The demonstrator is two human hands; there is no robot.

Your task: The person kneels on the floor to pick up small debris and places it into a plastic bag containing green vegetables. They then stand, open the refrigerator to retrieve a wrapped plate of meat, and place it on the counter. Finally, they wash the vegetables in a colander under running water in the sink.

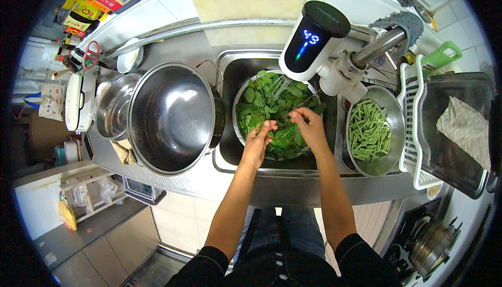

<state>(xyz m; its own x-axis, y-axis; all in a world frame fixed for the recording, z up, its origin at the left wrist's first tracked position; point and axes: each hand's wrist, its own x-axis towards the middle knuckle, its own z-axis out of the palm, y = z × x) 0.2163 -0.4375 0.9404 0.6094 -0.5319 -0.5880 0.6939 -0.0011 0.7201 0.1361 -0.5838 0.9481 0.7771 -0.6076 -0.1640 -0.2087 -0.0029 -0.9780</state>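
Note:
Loose leafy greens (288, 136) fill a round metal basin (237, 124) standing inside the sink (227, 161). Water streams onto the leaves from a white and black faucet unit (310, 39) with a lit number display. Over the near left part of the greens is my left hand (259, 141), thumb and fingers drawn together; whether anything is between them is too small to tell. My right hand (311, 128) is above the right part of the greens, thumb and forefinger pinched at a thin stem (307, 101). Both hands are close together, with a small gap between them.
Left of the sink stands a large steel pot (172, 118), beside a smaller steel bowl (113, 106). Cut green beans (368, 130) lie in a metal colander (397, 130) to the right. Beyond it are a white plastic rack (411, 130) and a dark tray (443, 102).

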